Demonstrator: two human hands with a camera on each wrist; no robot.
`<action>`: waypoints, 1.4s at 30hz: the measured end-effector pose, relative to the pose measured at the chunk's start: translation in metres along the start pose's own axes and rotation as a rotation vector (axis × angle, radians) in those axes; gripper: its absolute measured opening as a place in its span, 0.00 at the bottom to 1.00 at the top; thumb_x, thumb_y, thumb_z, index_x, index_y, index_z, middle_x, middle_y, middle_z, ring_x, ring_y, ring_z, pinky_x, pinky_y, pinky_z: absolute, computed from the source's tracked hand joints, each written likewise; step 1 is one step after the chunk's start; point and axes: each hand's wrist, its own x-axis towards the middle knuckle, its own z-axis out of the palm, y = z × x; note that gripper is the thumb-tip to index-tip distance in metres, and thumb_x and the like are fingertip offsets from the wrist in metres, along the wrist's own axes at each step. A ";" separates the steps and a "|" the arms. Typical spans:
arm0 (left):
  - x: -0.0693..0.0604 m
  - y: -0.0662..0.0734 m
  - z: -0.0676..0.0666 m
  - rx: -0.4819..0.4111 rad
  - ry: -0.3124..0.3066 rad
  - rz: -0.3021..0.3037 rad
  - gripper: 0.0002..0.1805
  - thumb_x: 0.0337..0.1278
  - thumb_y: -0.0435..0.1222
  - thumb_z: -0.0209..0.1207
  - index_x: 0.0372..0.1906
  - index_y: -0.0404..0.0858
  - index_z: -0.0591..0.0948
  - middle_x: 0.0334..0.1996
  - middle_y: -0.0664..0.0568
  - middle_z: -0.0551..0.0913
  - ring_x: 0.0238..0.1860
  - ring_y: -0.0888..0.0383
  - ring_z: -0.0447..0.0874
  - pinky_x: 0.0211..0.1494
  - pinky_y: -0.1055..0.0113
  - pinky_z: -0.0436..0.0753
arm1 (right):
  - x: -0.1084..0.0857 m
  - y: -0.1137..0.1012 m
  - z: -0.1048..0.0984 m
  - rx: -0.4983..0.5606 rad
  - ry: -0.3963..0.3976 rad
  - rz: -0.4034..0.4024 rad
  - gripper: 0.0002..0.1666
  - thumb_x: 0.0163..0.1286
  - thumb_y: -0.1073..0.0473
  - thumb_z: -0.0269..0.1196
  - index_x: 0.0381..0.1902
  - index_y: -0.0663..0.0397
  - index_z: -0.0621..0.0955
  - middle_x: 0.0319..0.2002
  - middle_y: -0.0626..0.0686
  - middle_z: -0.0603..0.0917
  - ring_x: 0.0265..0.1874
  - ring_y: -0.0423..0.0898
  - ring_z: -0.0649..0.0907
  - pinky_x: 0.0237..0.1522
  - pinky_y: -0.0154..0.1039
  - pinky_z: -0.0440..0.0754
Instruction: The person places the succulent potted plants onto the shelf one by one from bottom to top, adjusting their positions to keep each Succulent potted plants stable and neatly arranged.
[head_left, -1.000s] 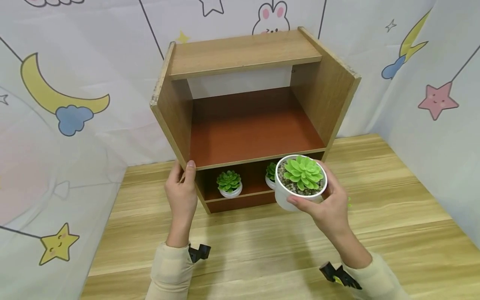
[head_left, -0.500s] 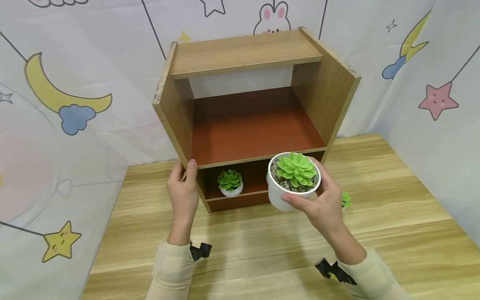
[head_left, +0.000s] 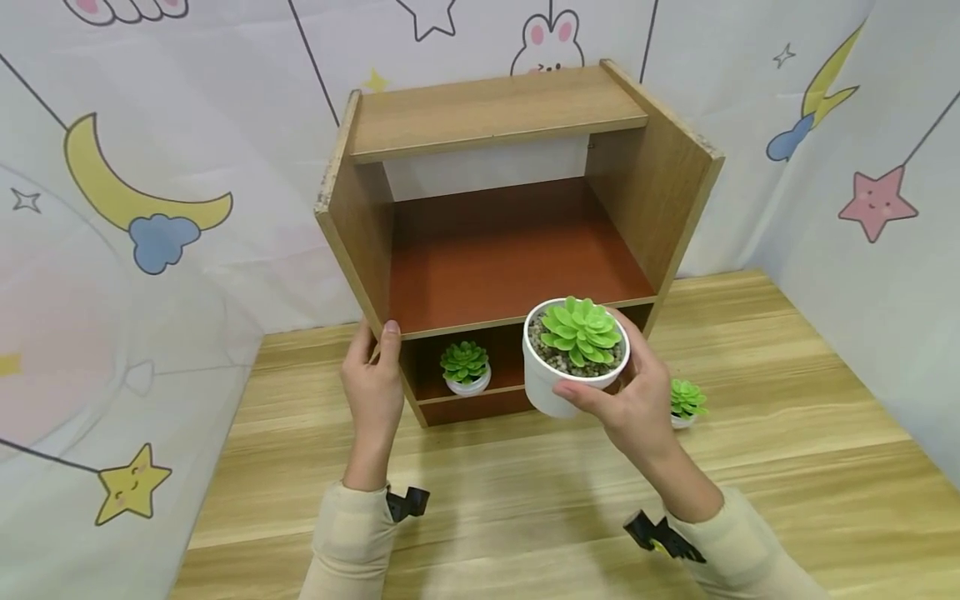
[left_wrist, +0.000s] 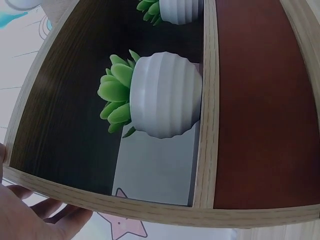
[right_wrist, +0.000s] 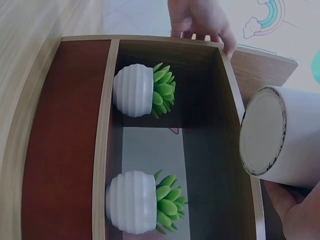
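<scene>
My right hand (head_left: pixel 637 400) holds a white potted succulent (head_left: pixel 576 358) with pebbles round its green leaves, in front of the wooden shelf unit (head_left: pixel 495 321). In the right wrist view, the underside of this pot (right_wrist: pixel 265 132) shows at the right. The left hand (head_left: pixel 372 387) grips the unit's left side panel at middle-board height, thumb on the front edge. Inside the lower compartment sits a ribbed white pot with a succulent (left_wrist: pixel 162 95); a second ribbed potted succulent (right_wrist: pixel 132 202) stands apart from it there. The held pot hides that second one in the head view.
Another small potted succulent (head_left: pixel 686 404) stands on the wood-grain table (head_left: pixel 495 517), right of the unit. The reddish-brown middle board (head_left: pixel 517 250) forms the floor of the upper compartment. A white printed cloth (head_left: pixel 270 167) hangs behind and at both sides.
My right hand has moved left with the potted succulent, uncovering the small plant on the table and covering the one at the right of the lower compartment. The left hand keeps its grip.
</scene>
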 end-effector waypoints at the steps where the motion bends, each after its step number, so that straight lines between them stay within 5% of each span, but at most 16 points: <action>1: 0.000 0.000 0.000 0.000 0.001 0.002 0.21 0.71 0.33 0.54 0.64 0.32 0.75 0.59 0.41 0.78 0.60 0.50 0.75 0.58 0.51 0.76 | 0.000 0.000 0.001 -0.001 -0.003 -0.001 0.49 0.41 0.71 0.80 0.64 0.66 0.72 0.57 0.62 0.77 0.54 0.56 0.78 0.56 0.42 0.76; 21: 0.001 0.001 -0.002 -0.041 -0.014 0.020 0.21 0.69 0.32 0.55 0.64 0.31 0.75 0.59 0.39 0.78 0.59 0.49 0.75 0.57 0.51 0.76 | 0.016 -0.009 0.015 -0.015 -0.031 -0.045 0.48 0.41 0.69 0.81 0.62 0.65 0.74 0.57 0.61 0.78 0.53 0.55 0.79 0.54 0.41 0.77; 42: 0.001 0.001 -0.005 -0.049 -0.027 0.042 0.21 0.70 0.32 0.56 0.65 0.30 0.75 0.58 0.39 0.78 0.59 0.48 0.75 0.57 0.49 0.76 | 0.035 -0.010 0.054 -0.018 -0.039 -0.114 0.48 0.48 0.48 0.80 0.63 0.60 0.74 0.57 0.56 0.79 0.54 0.55 0.78 0.55 0.43 0.77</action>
